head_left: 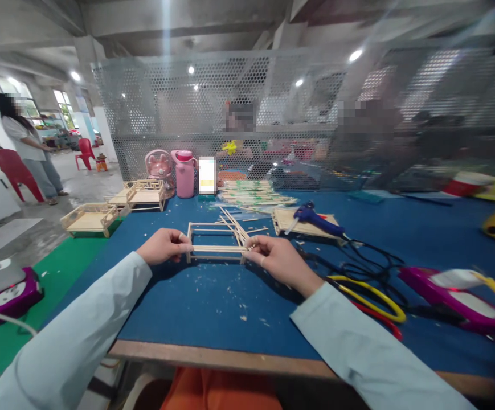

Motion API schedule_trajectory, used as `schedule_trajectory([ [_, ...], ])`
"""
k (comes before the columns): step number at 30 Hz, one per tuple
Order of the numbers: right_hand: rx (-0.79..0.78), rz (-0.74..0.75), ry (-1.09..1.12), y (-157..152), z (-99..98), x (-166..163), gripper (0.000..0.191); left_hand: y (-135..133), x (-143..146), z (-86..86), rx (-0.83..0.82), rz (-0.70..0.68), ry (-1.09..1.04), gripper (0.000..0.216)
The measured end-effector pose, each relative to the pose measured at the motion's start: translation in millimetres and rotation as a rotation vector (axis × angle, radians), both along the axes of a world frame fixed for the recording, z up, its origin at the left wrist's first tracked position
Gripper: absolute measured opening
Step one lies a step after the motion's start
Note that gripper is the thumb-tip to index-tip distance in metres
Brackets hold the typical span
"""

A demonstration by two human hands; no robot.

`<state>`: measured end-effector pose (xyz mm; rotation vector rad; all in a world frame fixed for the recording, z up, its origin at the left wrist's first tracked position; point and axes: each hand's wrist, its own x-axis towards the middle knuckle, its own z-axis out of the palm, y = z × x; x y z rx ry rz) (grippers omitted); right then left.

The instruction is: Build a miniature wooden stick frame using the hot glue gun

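Observation:
My left hand (164, 246) pinches the left end of a small frame of wooden sticks (217, 239) standing on the blue table (213, 302). My right hand (275, 257) grips the frame's right end, fingers closed on the sticks. Both arms wear pale blue sleeves. A few loose sticks lean across the top of the frame. Behind it, to the right, a blue glue gun (313, 220) lies on a flat wooden panel (290, 221).
Finished stick furniture (91, 218) sits at the table's left edge and another piece (144, 195) further back. A pink bottle (184, 173), pink fan (159, 166), stick bundles (253, 192), black cables (358, 256), yellow-red handles (371, 296) and a magenta tool (456, 296) surround. A mesh screen stands behind; people beyond.

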<state>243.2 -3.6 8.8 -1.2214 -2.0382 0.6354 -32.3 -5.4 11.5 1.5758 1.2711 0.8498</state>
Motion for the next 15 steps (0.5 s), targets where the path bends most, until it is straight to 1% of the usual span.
schedule_trajectory([
  [8, 0.017, 0.009, 0.016, 0.1, -2.6, 0.6, 0.018, -1.2, 0.9, -0.1, 0.009, -0.002, 0.013, 0.029],
  [10, 0.026, 0.011, 0.023, -0.8, -2.6, 1.3, 0.021, -1.6, 1.1, 0.1, 0.011, 0.002, 0.016, 0.029],
  [12, 0.075, 0.009, 0.011, -2.0, -1.8, 1.6, 0.025, -1.8, 1.1, 0.4, 0.016, 0.007, 0.021, 0.030],
  [15, 0.151, 0.008, -0.032, -3.8, 0.6, 1.3, 0.014, -1.4, 0.7, 0.5, 0.026, 0.011, 0.025, 0.031],
])
